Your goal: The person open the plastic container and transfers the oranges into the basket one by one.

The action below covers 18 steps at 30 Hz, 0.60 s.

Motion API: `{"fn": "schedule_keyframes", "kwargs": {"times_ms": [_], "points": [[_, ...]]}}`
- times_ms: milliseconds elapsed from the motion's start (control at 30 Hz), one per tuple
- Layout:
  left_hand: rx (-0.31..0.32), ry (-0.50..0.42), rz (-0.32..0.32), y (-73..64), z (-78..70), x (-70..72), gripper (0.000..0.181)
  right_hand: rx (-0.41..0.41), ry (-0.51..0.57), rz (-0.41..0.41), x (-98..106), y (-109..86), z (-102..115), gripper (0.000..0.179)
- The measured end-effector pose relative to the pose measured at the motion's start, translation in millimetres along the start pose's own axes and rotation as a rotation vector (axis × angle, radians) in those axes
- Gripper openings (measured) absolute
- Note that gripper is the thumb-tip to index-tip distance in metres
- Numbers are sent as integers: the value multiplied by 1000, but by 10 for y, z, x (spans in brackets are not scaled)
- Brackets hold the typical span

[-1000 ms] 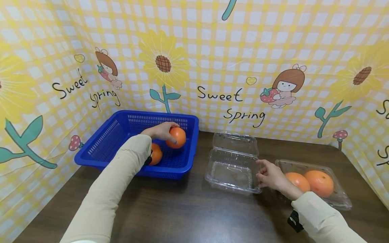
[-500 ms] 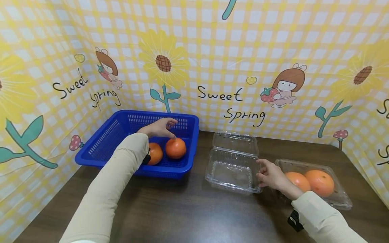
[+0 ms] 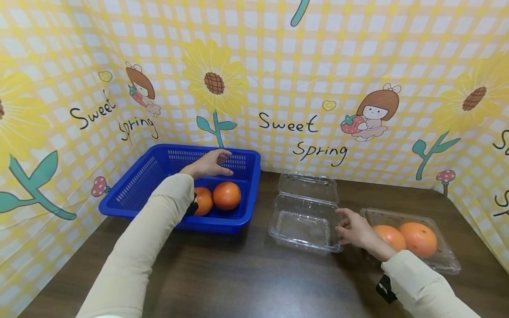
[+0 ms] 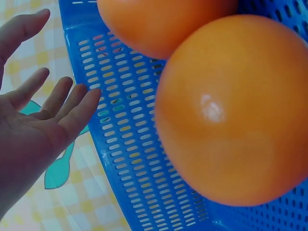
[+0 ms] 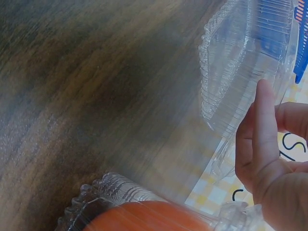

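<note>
My left hand (image 3: 210, 163) hovers over the blue basket (image 3: 254, 176), holding nothing, its fingers and thumb spread apart. Below it, two oranges lie side by side: one orange (image 3: 227, 195) in full sight, the other orange (image 3: 204, 201) partly covered by my sleeve. In the left wrist view the hand (image 4: 38, 110) is clear of the nearer orange (image 4: 231, 110). My right hand (image 3: 355, 232) has its fingertips at the right rim of an open clear plastic clamshell box (image 3: 302, 225). Its thumb (image 5: 264, 125) looks straight and other fingers bend behind it; no firm grip shows.
Right of the right hand stands a second clear plastic box (image 3: 445, 260) with two oranges (image 3: 417, 239) visible in it. A checked cloth (image 3: 278, 88) hangs behind and at the sides of the brown table (image 3: 238, 278).
My left hand held the right orange, then let it go and rose off it. That orange rolled a little left toward the other one. The right hand stays in place.
</note>
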<state>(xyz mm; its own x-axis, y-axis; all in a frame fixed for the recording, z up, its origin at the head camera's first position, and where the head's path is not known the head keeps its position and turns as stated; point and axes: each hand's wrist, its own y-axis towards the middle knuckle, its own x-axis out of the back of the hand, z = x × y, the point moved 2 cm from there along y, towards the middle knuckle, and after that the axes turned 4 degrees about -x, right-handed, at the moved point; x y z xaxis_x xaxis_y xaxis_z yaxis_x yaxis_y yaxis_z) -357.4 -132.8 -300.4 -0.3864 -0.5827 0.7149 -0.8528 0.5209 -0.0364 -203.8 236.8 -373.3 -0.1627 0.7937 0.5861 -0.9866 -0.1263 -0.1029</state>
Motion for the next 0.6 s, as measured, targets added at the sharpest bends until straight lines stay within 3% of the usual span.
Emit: {"fn": "schedule_keyframes", "kwargs": {"times_ms": [67, 133, 267, 600], "points": [[2, 0, -11, 5, -13, 6, 67, 2, -1, -1, 3, 1, -2, 48], [-11, 14, -29, 51, 65, 8, 67, 4, 2, 1, 4, 3, -4, 48], [-14, 14, -62, 20, 13, 33, 66, 4, 9, 4, 0, 6, -10, 48], [-34, -103, -147, -39, -186, 100, 64, 1, 0, 3, 1, 9, -12, 48]]}}
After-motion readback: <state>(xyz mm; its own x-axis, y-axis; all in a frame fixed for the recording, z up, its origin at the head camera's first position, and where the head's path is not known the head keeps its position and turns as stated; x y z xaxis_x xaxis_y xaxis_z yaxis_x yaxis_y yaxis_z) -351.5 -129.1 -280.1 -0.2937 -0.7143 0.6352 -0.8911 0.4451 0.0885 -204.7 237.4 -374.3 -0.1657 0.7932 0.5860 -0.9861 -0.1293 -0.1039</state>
